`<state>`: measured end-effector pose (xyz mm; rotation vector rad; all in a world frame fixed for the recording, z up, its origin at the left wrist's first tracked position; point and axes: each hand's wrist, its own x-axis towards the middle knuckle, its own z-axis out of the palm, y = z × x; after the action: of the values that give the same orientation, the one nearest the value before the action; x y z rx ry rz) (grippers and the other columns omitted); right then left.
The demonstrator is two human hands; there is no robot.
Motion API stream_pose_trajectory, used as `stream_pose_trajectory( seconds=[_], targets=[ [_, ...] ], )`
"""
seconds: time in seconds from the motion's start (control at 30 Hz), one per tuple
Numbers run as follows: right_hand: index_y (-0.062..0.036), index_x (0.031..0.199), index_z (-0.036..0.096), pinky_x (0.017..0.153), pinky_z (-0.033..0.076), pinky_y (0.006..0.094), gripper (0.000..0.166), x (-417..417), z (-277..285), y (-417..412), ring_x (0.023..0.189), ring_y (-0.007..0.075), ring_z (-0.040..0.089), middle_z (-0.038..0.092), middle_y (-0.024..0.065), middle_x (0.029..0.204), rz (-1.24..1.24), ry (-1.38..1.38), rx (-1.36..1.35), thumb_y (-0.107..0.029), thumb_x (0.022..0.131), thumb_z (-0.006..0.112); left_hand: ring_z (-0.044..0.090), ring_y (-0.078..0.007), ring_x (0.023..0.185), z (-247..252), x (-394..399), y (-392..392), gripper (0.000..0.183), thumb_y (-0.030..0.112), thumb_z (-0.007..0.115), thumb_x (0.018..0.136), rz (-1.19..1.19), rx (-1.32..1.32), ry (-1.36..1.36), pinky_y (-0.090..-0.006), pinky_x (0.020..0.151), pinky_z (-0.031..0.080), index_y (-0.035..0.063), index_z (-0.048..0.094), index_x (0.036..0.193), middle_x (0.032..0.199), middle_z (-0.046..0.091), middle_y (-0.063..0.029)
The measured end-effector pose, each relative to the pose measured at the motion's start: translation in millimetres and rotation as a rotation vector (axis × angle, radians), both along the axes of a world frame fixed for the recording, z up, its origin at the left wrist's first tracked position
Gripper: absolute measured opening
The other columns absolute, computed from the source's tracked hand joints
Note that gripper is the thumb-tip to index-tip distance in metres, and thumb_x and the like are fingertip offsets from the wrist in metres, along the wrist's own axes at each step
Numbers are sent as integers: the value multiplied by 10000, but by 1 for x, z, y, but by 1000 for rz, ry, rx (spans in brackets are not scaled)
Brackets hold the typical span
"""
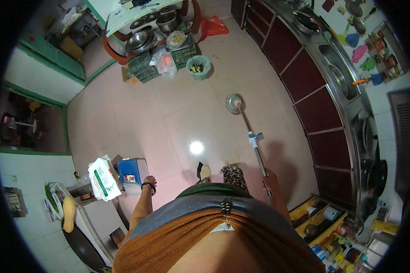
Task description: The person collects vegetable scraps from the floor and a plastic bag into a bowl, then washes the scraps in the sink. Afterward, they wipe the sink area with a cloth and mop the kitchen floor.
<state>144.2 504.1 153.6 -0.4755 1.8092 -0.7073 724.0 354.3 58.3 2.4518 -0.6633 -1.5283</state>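
Note:
My right hand point(270, 180) is wrapped around the steel pole of a round-headed floor mop point(247, 121). The mop's disc-shaped head point(233, 104) rests on the pale tiled floor point(177, 112) ahead of me, and a white and grey clamp point(254, 139) sits partway along the pole. On the other side my left hand point(150, 181) hangs low, wearing a dark bracelet, with no object visible in it; its fingers are too small to make out. Nearest to it is a clear plastic bin with a blue lid point(129, 169).
Dark red cabinets point(302, 73) and a steel sink point(340, 73) line the right. A green bin point(199, 70), plastic crates point(144, 65) and a red bag point(214, 27) stand ahead. Bottle-filled racks point(328, 221) are at lower right, a white counter point(100, 215) at lower left.

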Motion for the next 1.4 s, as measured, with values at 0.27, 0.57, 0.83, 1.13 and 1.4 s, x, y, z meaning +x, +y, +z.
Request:
stream_pose_trajectory(
  seconds=[0.27, 0.57, 0.83, 1.13, 1.4],
  targets=[
    [-28, 1134, 440, 384, 373, 258, 422, -117, -20, -189, 460, 110, 438, 440, 24, 583, 224, 18, -175, -31, 713, 474, 510, -136, 629, -20, -174, -109, 288, 150, 477, 776, -26, -230, 360, -260, 514, 423, 75, 478, 1054, 773, 552, -36],
    [-33, 1139, 436, 372, 354, 266, 413, -206, 13, -420, 436, 104, 413, 441, 22, 596, 330, 90, -159, -30, 727, 466, 561, -205, 779, -65, -257, -138, 316, 211, 506, 775, -446, -259, 49, -304, 650, 453, 58, 491, 1051, 853, 583, -102],
    [-48, 1179, 397, 465, 425, 292, 474, -206, -14, -629, 546, 151, 507, 515, 85, 719, 448, 225, -123, -63, 718, 510, 533, -206, 826, -88, -222, -158, 291, 156, 443, 798, 89, 182, 167, -358, 656, 452, 90, 454, 1081, 968, 532, -89],
    [-140, 1294, 158, 519, 506, 326, 691, -186, -81, -736, 637, 251, 574, 505, 192, 963, 473, -108, 382, -24, 726, 533, 541, -154, 818, 1, -321, -303, 334, 204, 491, 807, 151, -263, 271, -268, 647, 447, 67, 452, 1109, 939, 561, -72],
    [-100, 1294, 165, 507, 476, 294, 597, -217, -39, -703, 550, 188, 529, 507, 127, 822, 367, -404, 188, -64, 781, 469, 551, -145, 765, -27, -336, -298, 339, 192, 492, 792, 143, -38, 204, -257, 600, 457, 46, 460, 1096, 872, 575, -83]
  ],
)
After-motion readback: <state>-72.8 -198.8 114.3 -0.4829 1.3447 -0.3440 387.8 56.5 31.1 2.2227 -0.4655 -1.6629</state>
